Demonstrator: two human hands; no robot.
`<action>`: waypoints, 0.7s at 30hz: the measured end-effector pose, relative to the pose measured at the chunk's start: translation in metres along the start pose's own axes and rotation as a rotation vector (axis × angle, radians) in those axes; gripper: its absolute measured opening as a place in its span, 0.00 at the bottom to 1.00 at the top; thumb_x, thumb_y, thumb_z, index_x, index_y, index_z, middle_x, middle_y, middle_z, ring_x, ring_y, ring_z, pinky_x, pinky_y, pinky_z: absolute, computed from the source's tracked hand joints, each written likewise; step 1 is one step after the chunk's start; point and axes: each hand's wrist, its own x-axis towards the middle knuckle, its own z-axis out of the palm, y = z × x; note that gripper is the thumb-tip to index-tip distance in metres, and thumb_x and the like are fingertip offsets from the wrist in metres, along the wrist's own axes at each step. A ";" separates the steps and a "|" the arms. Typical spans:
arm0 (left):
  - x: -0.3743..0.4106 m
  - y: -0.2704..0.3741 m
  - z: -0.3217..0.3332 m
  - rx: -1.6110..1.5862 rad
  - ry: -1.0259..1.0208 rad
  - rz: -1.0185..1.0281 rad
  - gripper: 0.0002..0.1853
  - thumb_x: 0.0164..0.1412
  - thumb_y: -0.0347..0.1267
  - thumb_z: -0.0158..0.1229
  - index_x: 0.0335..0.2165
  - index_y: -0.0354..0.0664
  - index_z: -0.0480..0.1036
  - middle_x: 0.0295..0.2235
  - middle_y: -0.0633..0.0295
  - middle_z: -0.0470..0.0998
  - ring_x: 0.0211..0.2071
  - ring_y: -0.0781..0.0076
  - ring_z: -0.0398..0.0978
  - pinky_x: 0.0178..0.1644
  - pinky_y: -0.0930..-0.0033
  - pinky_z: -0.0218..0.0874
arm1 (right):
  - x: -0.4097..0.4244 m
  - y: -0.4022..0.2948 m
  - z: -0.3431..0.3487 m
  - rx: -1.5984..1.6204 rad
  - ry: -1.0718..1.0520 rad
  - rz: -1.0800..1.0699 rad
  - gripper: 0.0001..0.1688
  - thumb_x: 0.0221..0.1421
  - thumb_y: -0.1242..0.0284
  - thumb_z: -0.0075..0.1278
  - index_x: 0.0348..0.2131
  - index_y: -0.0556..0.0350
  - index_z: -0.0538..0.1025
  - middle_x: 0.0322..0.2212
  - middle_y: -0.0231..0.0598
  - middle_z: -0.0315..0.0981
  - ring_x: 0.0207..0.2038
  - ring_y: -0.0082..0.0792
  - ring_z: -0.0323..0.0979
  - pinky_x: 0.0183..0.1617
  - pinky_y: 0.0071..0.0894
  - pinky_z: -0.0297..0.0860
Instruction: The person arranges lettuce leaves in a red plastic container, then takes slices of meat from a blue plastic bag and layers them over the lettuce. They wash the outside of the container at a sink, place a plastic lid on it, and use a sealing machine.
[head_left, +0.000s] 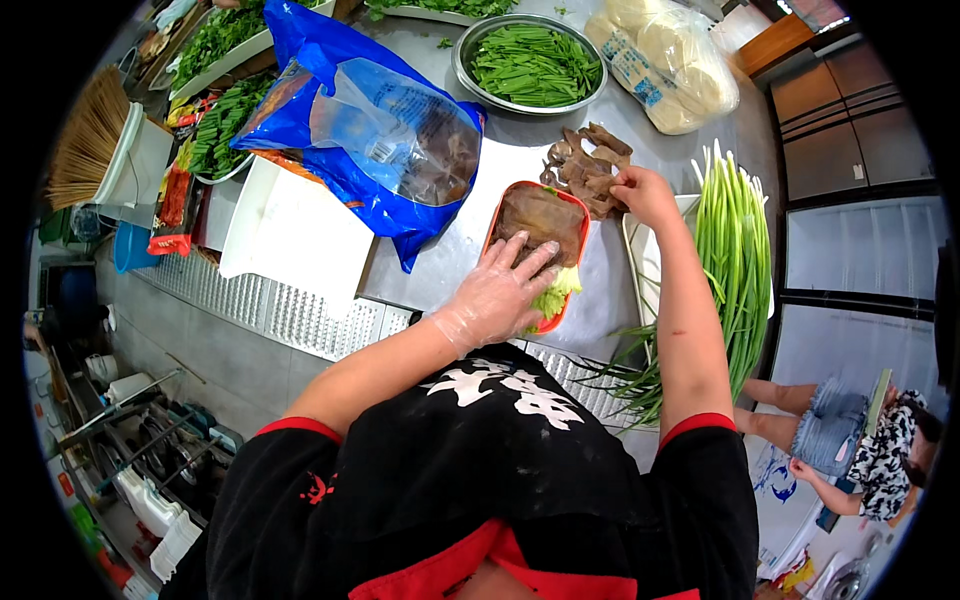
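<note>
My left hand (499, 292), in a clear plastic glove, rests with fingers spread on thin brown slices (541, 217) in a red-rimmed tray (585, 225). Green leaf lettuce (559, 292) shows at the tray's near end. My bare right hand (643, 196) pinches the edge of a brown piece in a loose pile (585, 169) on the metal table (600, 262), right of the tray. Left of the tray lies a blue and clear plastic bag (390, 127) with brown pieces inside.
Cut green stalks fill a metal bowl (459, 71) at the back. A bag of pale round items (667, 67) stands beyond the pile. Long green onions (735, 262) lie across a white tray (634, 255) by my right forearm. A white container (292, 232) sits left. Another person (832, 442) stands far right.
</note>
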 end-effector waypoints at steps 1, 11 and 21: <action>-0.001 0.001 -0.002 -0.010 0.004 0.001 0.32 0.48 0.39 0.61 0.52 0.44 0.64 0.59 0.55 0.55 0.58 0.42 0.51 0.61 0.47 0.45 | 0.002 0.002 -0.003 0.078 0.017 -0.010 0.10 0.44 0.71 0.57 0.29 0.56 0.75 0.23 0.37 0.73 0.27 0.32 0.71 0.34 0.31 0.66; -0.027 -0.001 -0.018 -0.101 0.125 0.123 0.09 0.44 0.31 0.56 0.29 0.42 0.74 0.33 0.60 0.70 0.42 0.60 0.66 0.50 0.57 0.55 | -0.007 -0.021 -0.030 0.974 -0.029 0.182 0.05 0.57 0.67 0.49 0.32 0.47 0.72 0.25 0.24 0.71 0.27 0.19 0.69 0.34 0.20 0.67; -0.019 -0.015 -0.012 -0.158 0.054 0.021 0.06 0.41 0.29 0.58 0.24 0.42 0.75 0.27 0.63 0.73 0.38 0.63 0.68 0.45 0.61 0.58 | -0.071 -0.078 -0.023 1.043 -0.385 0.016 0.11 0.57 0.70 0.49 0.39 0.56 0.73 0.28 0.27 0.73 0.26 0.20 0.69 0.32 0.20 0.66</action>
